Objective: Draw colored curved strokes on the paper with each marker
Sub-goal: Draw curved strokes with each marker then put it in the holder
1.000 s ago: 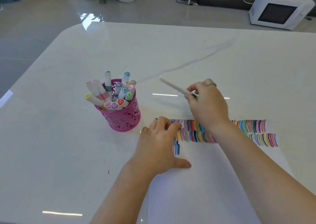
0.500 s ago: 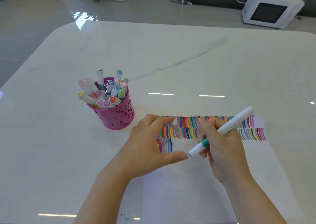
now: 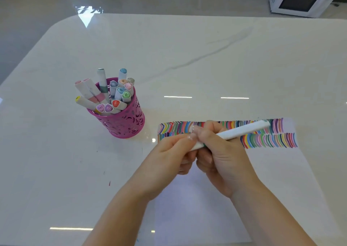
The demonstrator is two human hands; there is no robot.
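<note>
- Your right hand [image 3: 223, 157] has its fingers curled tight round the white marker with a green band [image 3: 242, 131], which slants up to the right above the sheet.
- Your left hand [image 3: 169, 155] meets it from the other side, fingertips pinching the marker's lower end.
- That lower end is buried between your two hands, so I cannot tell whether the cap is on or off.
- The white sheet of paper [image 3: 281, 170] lies flat on the glossy white marble-look table [image 3: 187, 58], and your forearms cover much of its near part.
- Two rows of short coloured curved strokes [image 3: 270, 140] run along its far edge, with the middle stretch hidden behind your knuckles.
- To the left, well apart from the paper, stands the pink perforated metal pen cup [image 3: 124, 123], upright.
- The bundle of white pastel-capped markers [image 3: 112, 93] leans out of it; most cap labels are too blurred to read.
- On the floor at top right, the white microwave oven [image 3: 300, 0] is cut off by the frame.
</note>
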